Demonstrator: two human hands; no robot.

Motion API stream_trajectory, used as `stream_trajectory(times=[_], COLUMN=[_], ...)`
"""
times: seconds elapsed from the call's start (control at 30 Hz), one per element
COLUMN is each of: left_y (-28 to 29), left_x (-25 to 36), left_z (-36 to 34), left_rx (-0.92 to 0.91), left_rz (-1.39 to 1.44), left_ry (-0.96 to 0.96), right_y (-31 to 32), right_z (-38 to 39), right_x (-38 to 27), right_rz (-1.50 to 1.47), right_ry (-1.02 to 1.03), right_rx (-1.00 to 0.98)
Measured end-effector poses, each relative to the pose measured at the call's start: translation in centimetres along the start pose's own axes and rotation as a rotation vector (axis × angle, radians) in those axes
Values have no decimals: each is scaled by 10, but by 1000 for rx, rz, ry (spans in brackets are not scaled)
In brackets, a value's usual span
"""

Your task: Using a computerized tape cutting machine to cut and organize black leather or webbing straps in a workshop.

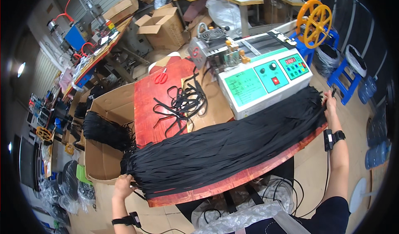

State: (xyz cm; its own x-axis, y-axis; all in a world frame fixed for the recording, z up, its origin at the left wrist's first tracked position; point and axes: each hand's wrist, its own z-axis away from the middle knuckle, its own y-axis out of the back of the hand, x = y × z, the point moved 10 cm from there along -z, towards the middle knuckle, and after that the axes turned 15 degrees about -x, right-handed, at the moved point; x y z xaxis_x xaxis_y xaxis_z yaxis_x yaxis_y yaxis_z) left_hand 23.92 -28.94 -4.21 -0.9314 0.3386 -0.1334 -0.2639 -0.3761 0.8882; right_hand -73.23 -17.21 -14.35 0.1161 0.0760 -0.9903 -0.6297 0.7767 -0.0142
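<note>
A long thick bundle of black flat straps (232,138) lies across the red tabletop (199,197), near its front edge. At the bundle's left end, my left hand (123,186) is closed, fingers pinching strap ends. My right hand (330,106) is out at the far right end, its fingers closed around a black strap end that sticks up past them. Behind the bundle stands a white strap-cutting machine (245,105) with green panels and a lit red display. A loose tangle of black straps (183,103) rests on the table left of the machine.
Red-handled scissors (161,77) lie beyond the tangle. Left of the table, an open cardboard box (102,161) has more black straps (106,132) hanging over its wall. Orange wheels (316,24) and a blue stool (346,81) stand at right. Wrist-device cables hang near my lap.
</note>
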Motion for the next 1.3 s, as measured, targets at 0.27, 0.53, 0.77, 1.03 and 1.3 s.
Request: stream_trajectory(times=[0.27, 0.53, 0.77, 1.03, 1.3], left_y=[123, 198, 201, 134, 120], left_x=[-16, 125, 213, 232, 206], left_z=[-40, -198, -294, -339, -339], left_rx=[137, 237, 216, -99, -41], left_rz=[318, 651, 512, 212, 153], left_ry=[-33, -425, -487, -229, -207], right_y=[-26, -117, -140, -129, -149], right_z=[31, 171, 235, 235, 241], right_x=[-68, -94, -81, -76, -83], right_rz=[636, 488, 697, 760, 742], right_ry=[81, 505, 591, 526, 552], right_rx=[190, -112, -154, -107, -137])
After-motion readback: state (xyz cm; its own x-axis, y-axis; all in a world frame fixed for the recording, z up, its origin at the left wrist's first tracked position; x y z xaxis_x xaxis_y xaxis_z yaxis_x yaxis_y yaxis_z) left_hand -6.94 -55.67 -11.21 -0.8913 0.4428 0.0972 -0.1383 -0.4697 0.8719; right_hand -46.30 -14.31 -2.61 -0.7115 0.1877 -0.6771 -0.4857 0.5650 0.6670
